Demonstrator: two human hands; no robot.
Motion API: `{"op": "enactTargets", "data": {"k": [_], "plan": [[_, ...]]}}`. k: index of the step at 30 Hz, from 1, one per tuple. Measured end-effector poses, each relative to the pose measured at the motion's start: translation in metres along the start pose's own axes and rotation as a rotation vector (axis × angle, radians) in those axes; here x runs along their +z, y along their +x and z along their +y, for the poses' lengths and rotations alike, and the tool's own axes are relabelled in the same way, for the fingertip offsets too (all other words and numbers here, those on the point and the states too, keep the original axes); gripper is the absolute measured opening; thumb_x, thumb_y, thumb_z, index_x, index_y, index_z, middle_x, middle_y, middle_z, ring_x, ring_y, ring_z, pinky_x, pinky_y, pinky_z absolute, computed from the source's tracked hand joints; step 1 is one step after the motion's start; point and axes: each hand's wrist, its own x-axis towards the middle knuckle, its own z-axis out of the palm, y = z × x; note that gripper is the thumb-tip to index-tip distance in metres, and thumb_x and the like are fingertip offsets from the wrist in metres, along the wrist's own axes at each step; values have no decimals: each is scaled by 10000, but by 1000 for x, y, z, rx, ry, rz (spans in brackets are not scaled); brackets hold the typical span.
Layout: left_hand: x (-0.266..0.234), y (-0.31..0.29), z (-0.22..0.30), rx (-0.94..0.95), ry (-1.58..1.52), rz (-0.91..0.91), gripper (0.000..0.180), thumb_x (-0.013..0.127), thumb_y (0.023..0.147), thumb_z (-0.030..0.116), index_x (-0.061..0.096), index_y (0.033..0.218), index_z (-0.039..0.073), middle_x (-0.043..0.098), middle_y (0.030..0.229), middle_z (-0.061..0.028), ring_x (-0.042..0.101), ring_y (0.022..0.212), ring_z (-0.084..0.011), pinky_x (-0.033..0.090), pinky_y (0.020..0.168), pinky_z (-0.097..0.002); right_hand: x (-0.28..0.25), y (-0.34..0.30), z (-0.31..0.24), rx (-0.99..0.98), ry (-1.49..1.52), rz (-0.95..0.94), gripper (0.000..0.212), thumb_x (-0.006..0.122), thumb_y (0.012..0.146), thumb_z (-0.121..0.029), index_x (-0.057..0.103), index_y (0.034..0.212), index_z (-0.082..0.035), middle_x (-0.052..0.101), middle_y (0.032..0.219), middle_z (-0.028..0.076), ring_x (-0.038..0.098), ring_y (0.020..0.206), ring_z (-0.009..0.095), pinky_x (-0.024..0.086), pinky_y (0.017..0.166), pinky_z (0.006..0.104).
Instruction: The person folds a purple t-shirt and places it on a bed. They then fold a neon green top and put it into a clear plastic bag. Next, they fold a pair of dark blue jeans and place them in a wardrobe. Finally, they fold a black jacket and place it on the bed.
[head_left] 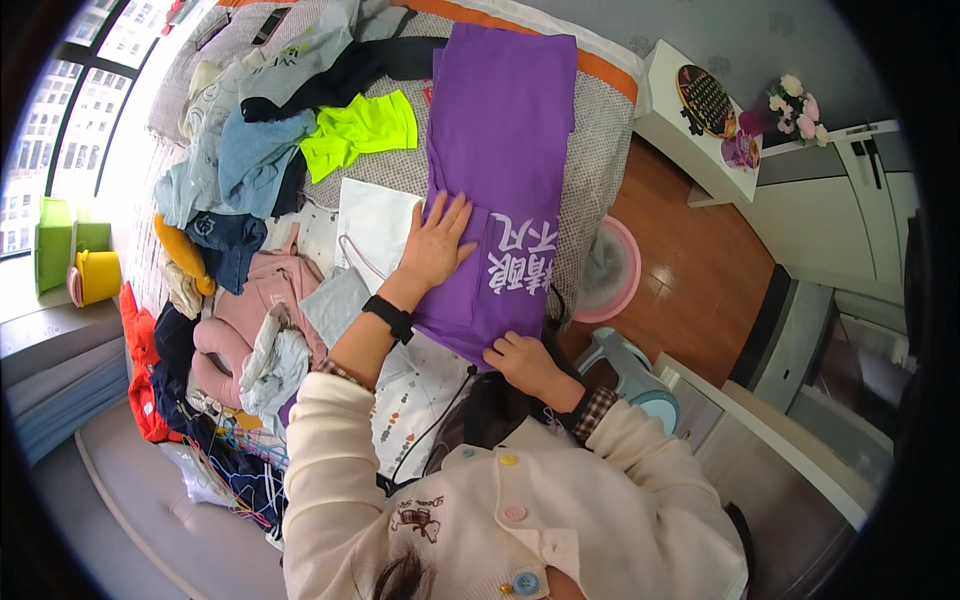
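We had purple cloth (505, 130) running toward the bed's (601, 145) far edge, left hand (437, 243) spread atop, right hand (532, 370) curled at the near end, hold unclear.

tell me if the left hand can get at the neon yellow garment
Probably yes: the left hand rests on the purple cloth, and nothing seems to cover the neon yellow garment.

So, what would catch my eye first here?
Probably the big purple cloth with white lettering, lying in the middle, the left hand flat on it and the right hand at its near edge. Just left of its far half, a neon-yellow garment glows; a pink basin stands on the brown floor to the right.
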Motion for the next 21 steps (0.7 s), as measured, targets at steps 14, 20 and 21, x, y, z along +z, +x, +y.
{"op": "enactTargets", "data": {"k": [14,20,21], "plan": [[23,25,-51,92,-129,-386,668,423,877,555,443,1320,55,422,1378,-131,288,1343,-294,144,1103,-502,-87,67,36,26,371,-241,150,637,687,-113,572,820,-95,557,764,61,580,770,265,479,636,371],[6,70,-74,-38,-603,-576,636,340,921,552,592,1161,20,602,1160,-164,395,1278,-287,190,1104,-438,-184,154,120,-5,644,-374,217,680,724,-144,606,900,-40,622,806,144,616,771,312,474,667,369],[6,79,-81,-172,-802,-633,626,330,929,546,593,1167,30,600,1166,-161,417,1259,-278,221,1090,-420,-204,173,144,4,646,-365,213,683,715,-118,607,893,-30,625,801,147,620,753,287,474,668,345]]}}
